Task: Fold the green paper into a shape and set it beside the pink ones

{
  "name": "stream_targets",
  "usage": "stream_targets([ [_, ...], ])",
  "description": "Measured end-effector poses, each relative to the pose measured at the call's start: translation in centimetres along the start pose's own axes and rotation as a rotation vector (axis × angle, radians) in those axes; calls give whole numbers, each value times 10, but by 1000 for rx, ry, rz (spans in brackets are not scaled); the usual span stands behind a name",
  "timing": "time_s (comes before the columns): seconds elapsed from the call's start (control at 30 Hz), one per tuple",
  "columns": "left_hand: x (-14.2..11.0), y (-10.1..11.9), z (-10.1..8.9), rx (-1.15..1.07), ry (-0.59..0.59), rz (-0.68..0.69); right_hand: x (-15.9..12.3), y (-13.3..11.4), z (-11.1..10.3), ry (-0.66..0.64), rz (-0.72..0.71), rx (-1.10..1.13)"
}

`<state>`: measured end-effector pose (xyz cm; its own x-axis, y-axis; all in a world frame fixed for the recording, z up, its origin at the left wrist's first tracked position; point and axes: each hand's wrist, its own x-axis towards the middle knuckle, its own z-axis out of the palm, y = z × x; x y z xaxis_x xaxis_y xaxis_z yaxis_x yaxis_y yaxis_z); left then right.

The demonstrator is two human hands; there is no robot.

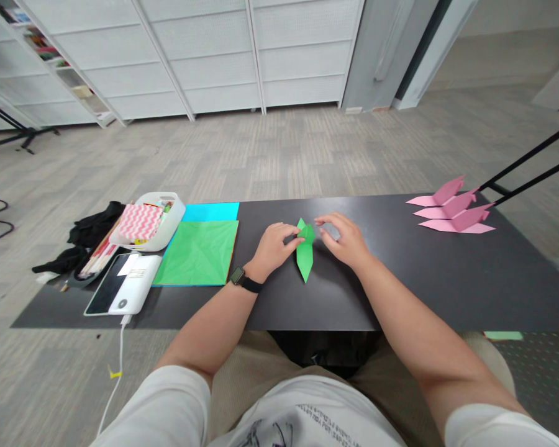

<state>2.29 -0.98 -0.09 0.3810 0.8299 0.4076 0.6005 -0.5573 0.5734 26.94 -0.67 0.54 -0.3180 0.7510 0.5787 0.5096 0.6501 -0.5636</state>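
Note:
A folded piece of green paper [304, 257], long and pointed at its near end, lies on the dark table in front of me. My left hand [276, 243], with a watch at the wrist, has thumb and forefinger at the paper's upper left part, gripping it. Just to the right of the paper is my right hand [343, 239], its thumb and fingers curved and apart, with nothing between them. A narrow gap separates those fingertips from the green paper. The far end of the fold is partly covered by my left fingertips.
Left on the table [428, 285] lie green paper sheets [195, 254] over blue ones, a white basket [161, 239], and a phone [105, 287] with a cabled white power bank [137, 285]. Several pink folded paper figures [451, 214] sit at the far right. Black cloth [95, 226] lies beyond the basket.

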Motion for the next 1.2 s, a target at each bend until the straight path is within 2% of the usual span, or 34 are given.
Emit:
stream_targets([
  [0.27, -1, 7, 0, -48, -62, 0, 0, -18, -1, 56, -11, 27],
  [0.53, -1, 5, 2, -59, -97, -2, 0, -17, 1, 62, 18, 13],
  [0.77, -1, 6, 0, -131, -79, -32, -2, -13, 3, 87, 27, 40],
  [0.87, -2, 6, 0, -166, -79, -56, -2, -14, 1, 79, 55, 55],
  [1.03, -3, 4, 2, -210, -81, -86, 1, -19, -2, 13, 7, 110],
  [1.2, -2, 4, 4, -290, -77, -130, 1, -17, -1, 5, 80, 110],
])
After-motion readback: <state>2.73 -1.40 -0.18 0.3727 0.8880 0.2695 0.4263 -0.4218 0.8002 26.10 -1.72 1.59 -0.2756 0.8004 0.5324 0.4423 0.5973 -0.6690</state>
